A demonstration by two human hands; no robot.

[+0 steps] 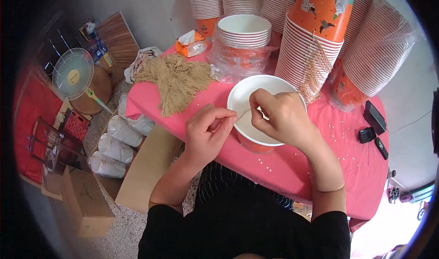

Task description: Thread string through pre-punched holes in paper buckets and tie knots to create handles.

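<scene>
A thin, light string (242, 114) runs between my two hands, above the near-left rim of a white-lined paper bucket (236, 94). My left hand (208, 131) pinches one part of it between thumb and fingertips, just outside the rim. Over the bucket's mouth, my right hand (280, 115) is closed with its fingers curled on the string; its exact grip is partly hidden. The bucket stands upright on a pink-covered table (288, 177), orange on its outside. A bundle of tan strings (176, 81) lies to the left of it.
Tall stacks of paper buckets (304, 53) crowd the table's back, one with strings draped over it. A shorter stack (244, 26) sits in plastic wrap beside a tissue pack (190, 44). Small white dots scatter around; black devices (375, 117) lie right. Boxes (84, 202) and a fan (73, 76) stand left.
</scene>
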